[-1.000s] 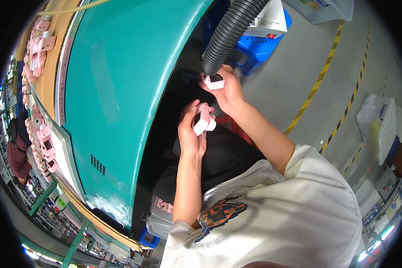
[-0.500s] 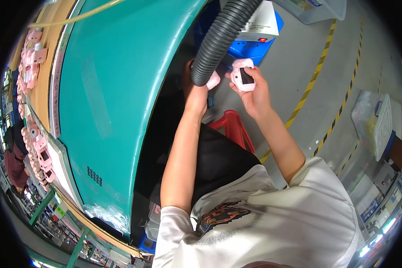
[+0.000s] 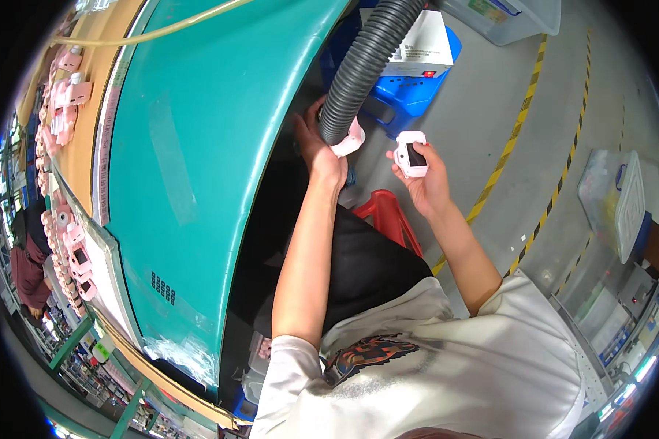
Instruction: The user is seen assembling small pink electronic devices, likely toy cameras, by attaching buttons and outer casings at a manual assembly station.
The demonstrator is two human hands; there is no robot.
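In my right hand (image 3: 432, 181) is a small pink toy camera (image 3: 403, 151), its dark screen facing up and my fingers closed around its edge. My left hand (image 3: 322, 156) grips a pink curved plastic shell (image 3: 352, 140) at the mouth of a black corrugated hose (image 3: 370, 69). The hose covers part of the shell and some of the left fingers. Between the two hands there is a gap, with the camera to the right of the shell and slightly lower.
A green-topped bench (image 3: 220, 124) fills the left side. Pink camera parts (image 3: 69, 95) line a shelf beyond it. Ahead, a white box (image 3: 425, 47) rests on a blue stool (image 3: 410, 102). A red stool (image 3: 389, 212) and clear bins (image 3: 609, 205) stand on the floor.
My right hand has moved down and a little right with the camera. More of the pink shell in my left hand shows beside the hose, and the whole view has shifted slightly.
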